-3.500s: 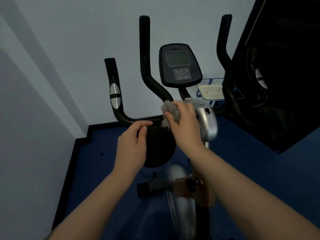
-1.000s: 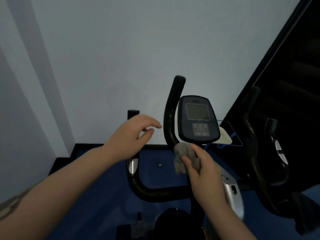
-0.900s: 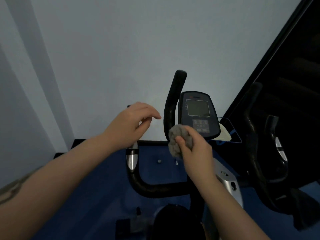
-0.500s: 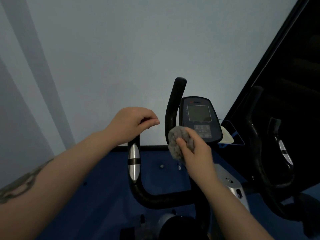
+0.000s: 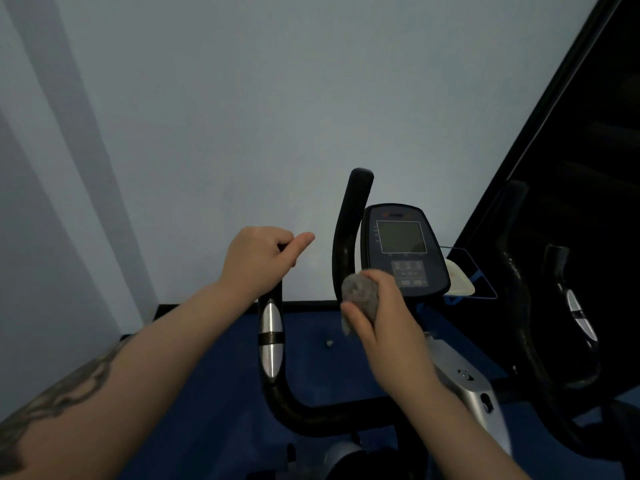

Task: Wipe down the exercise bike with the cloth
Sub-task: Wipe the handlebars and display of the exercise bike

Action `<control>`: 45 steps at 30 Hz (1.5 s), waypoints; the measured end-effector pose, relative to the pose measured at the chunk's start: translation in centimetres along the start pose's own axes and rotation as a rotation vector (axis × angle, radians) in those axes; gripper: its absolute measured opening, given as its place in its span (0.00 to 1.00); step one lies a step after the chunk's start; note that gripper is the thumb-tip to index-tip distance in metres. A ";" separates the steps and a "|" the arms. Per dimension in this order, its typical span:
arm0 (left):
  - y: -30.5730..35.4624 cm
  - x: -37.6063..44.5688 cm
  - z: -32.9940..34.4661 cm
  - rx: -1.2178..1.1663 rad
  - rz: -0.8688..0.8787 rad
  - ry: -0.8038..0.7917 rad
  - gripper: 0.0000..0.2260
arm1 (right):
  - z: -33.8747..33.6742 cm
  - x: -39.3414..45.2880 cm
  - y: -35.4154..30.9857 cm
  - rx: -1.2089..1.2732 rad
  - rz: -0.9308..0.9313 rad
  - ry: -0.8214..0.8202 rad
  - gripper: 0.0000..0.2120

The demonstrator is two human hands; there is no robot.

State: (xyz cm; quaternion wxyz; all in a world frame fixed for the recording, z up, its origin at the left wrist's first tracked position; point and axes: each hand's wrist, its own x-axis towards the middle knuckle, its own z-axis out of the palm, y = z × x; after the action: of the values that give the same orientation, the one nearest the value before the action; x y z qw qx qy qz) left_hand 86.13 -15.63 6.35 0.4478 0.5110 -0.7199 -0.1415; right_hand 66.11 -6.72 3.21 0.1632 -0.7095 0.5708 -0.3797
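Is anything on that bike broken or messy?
Nothing looks broken or spilled. The left hand grips the top of the left handlebar, and the right hand holds the grey cloth bunched against the upright bar beside the console. One small speck lies on the blue floor.

Cloth (image 5: 360,294) grey; handlebar (image 5: 272,386) black — silver sensor; floor (image 5: 225,375) blue; wall (image 5: 242,98) pale.
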 end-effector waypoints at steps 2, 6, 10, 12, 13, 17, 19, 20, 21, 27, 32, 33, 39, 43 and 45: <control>-0.2 0.1 0.2 0.007 0.020 0.029 0.26 | 0.0 -0.4 0.1 -0.012 -0.008 0.021 0.16; -0.2 0.3 0.3 -0.025 0.022 0.071 0.26 | 0.4 3.3 -1.0 -0.058 0.045 -0.017 0.17; -0.4 -0.2 0.6 -0.090 0.032 0.112 0.24 | 0.6 1.4 -0.8 -0.010 0.067 0.026 0.16; -0.6 0.0 0.6 -0.121 0.058 0.113 0.24 | 0.3 0.2 -0.5 -0.045 0.045 0.035 0.16; -0.7 0.1 0.6 -0.132 0.075 0.113 0.24 | 0.2 0.5 -0.5 -0.051 0.048 0.022 0.15; -1.4 0.2 0.7 -0.181 0.106 0.099 0.24 | 0.6 4.6 -1.3 -0.069 0.091 0.002 0.15; -1.7 0.0 0.9 -0.224 0.078 0.093 0.23 | 1.0 4.2 -1.5 -0.014 0.112 0.050 0.14; -1.7 -0.1 1.1 -0.238 0.063 0.091 0.23 | 1.1 3.2 -1.3 0.011 0.119 0.064 0.15; -1.8 -0.2 1.3 -0.252 0.050 0.092 0.22 | 1.1 1.9 -1.1 0.020 0.113 0.080 0.15; -1.5 -0.2 1.5 -0.403 -0.041 0.135 0.18 | 1.2 4.4 -1.6 -0.042 0.055 0.056 0.16; -1.5 -0.6 1.6 -0.497 -0.127 0.105 0.14 | 1.7 3.0 -1.8 0.075 0.152 0.132 0.15; -1.5 -0.6 1.6 -0.513 -0.145 0.097 0.13 | 1.5 2.0 -1.6 0.075 0.171 0.138 0.14; -1.6 -0.4 1.6 -0.519 -0.197 0.069 0.15 | 1.3 5.9 -2.5 -0.073 0.181 0.135 0.17; -1.7 -0.9 2.0 -0.513 -0.213 0.103 0.15 | 1.6 3.1 -2.1 -0.041 0.178 0.159 0.13; -1.6 -0.7 2.1 -0.526 -0.205 0.114 0.15 | 1.3 2.3 -2.0 -0.036 0.133 0.141 0.12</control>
State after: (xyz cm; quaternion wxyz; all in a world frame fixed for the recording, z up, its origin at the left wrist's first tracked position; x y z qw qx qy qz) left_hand 85.56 -16.23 3.73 0.5883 0.4545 -0.5765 -0.3390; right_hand 68.55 -8.59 4.45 0.1347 -0.6443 0.6335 -0.4067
